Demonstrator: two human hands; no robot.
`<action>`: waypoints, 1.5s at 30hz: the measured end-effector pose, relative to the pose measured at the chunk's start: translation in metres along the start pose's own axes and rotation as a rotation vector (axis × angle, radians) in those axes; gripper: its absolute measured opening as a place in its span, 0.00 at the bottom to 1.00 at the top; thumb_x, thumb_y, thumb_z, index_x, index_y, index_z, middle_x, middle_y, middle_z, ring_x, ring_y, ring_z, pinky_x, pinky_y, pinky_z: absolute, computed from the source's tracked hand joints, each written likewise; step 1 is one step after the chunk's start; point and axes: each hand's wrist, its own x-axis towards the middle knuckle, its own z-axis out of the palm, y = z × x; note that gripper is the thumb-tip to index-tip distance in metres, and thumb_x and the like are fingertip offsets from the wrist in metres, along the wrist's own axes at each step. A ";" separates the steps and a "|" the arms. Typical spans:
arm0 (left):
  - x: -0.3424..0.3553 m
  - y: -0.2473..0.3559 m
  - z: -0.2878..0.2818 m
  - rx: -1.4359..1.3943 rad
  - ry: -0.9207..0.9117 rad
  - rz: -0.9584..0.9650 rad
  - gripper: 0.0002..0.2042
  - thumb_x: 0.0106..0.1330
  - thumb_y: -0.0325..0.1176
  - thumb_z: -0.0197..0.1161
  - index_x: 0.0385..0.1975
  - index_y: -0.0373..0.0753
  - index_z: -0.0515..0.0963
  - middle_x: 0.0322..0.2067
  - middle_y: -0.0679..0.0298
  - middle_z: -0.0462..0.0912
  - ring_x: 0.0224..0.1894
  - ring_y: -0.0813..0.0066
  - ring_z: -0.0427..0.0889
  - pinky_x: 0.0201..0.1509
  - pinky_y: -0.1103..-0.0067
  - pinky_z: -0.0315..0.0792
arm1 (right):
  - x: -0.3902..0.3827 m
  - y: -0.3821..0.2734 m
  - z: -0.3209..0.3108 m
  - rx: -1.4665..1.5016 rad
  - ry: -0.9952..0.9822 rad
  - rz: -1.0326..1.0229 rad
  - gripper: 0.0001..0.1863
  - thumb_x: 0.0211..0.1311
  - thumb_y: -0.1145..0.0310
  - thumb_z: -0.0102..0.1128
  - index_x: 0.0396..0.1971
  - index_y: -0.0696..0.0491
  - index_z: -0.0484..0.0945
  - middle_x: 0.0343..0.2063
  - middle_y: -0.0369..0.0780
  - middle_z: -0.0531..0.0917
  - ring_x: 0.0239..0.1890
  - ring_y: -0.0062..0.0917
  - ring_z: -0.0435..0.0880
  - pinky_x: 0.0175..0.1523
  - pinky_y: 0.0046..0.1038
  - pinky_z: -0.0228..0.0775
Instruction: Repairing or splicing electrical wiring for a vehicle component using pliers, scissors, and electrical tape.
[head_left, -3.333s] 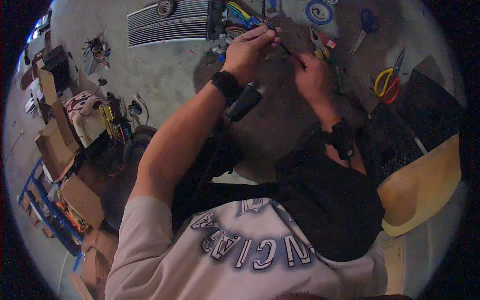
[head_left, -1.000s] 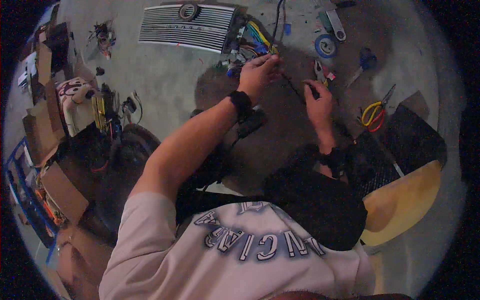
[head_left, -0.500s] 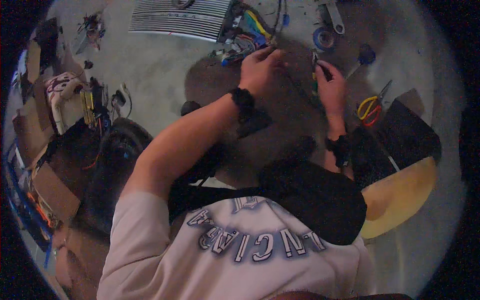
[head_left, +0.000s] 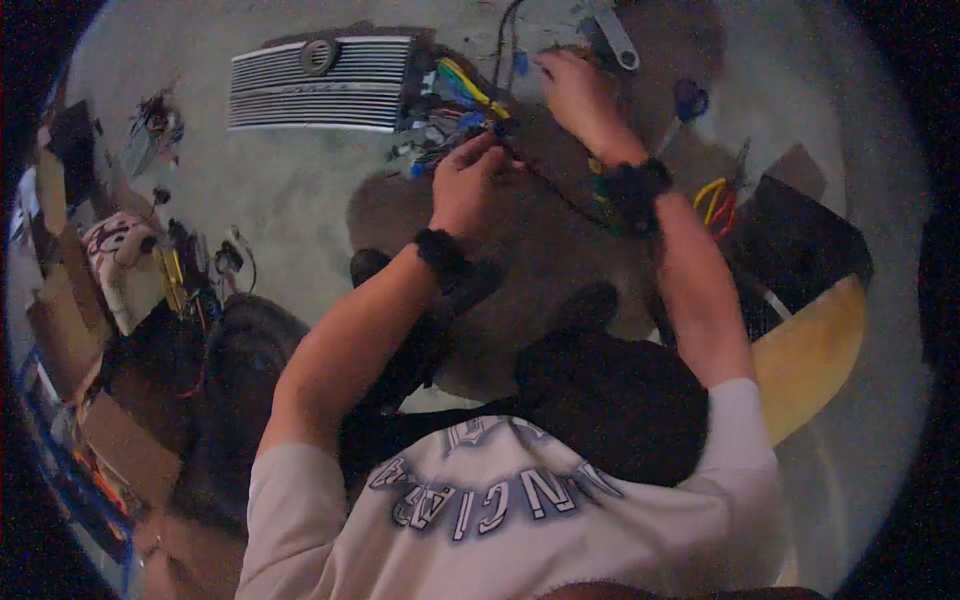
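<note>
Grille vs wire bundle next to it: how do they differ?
Colour: the grille is silvery; the wire bundle is multicoloured, including yellow and blue.
Shape: the grille is a ribbed panel; the wire bundle is a loose tangle.
Contact: the left hand is at the wire bundle; neither hand is on the grille.
Shared: both lie on the floor.

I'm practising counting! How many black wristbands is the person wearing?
2: one black wristband by the left hand, another black wristband by the right hand. Both wrists show, so none seems hidden.
</note>
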 end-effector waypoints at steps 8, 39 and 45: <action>-0.002 0.005 -0.010 0.007 -0.042 -0.028 0.20 0.66 0.28 0.53 0.56 0.25 0.65 0.42 0.57 0.78 0.36 0.72 0.82 0.42 0.77 0.76 | 0.022 -0.016 0.027 -0.078 0.022 -0.105 0.12 0.57 0.70 0.55 0.42 0.49 0.78 0.40 0.47 0.76 0.40 0.44 0.79 0.43 0.40 0.73; 0.011 0.015 -0.016 -0.005 0.035 -0.073 0.14 0.67 0.33 0.54 0.47 0.31 0.70 0.43 0.58 0.78 0.41 0.66 0.80 0.41 0.73 0.76 | -0.061 0.019 0.007 0.702 -0.134 0.474 0.09 0.55 0.72 0.63 0.35 0.60 0.80 0.27 0.39 0.84 0.26 0.20 0.82 0.31 0.23 0.74; 0.040 -0.007 -0.052 0.037 -0.044 0.011 0.13 0.67 0.32 0.53 0.48 0.33 0.70 0.44 0.60 0.78 0.43 0.66 0.80 0.41 0.78 0.73 | -0.066 0.020 0.006 0.806 -0.060 0.443 0.09 0.55 0.76 0.62 0.36 0.62 0.78 0.28 0.41 0.83 0.28 0.23 0.83 0.33 0.24 0.77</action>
